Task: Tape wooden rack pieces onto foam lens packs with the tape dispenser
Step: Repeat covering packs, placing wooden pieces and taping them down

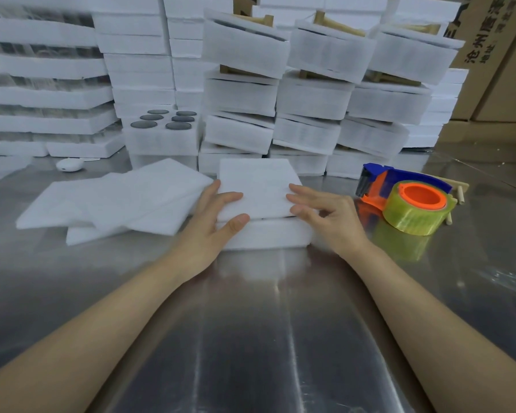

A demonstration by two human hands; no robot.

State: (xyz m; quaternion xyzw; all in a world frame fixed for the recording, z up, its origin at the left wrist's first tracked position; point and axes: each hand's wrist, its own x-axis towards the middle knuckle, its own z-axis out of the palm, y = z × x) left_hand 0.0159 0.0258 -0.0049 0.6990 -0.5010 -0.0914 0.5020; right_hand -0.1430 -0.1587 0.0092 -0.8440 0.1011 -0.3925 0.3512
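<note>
Foam lens pack [259, 189] lies on the metal bench [251, 323] between the two hands, with a thin white foam sheet as its top layer over a thicker white block. Behind it, an open foam tray [161, 135] holds six dark round lenses [175, 125] in its wells, and stacks of wrapped packs [310, 99] rise further back, some with wooden rack pieces [340, 25] showing between them.

Left hand [215, 222] rests on the pack's left edge, fingers [230, 196] spread and flat on the top sheet, thumb along the near edge; it presses rather than grips. Right hand [325, 216] touches the right edge, fingers loosely spread and slightly curled, closed on nothing.

Just right of the right hand sits the tape dispenser [405, 198], blue and orange with a yellowish tape roll, and wooden sticks [460, 193] poke out behind it. Left of the left hand lies a loose pile of foam sheets [116, 201].
</note>
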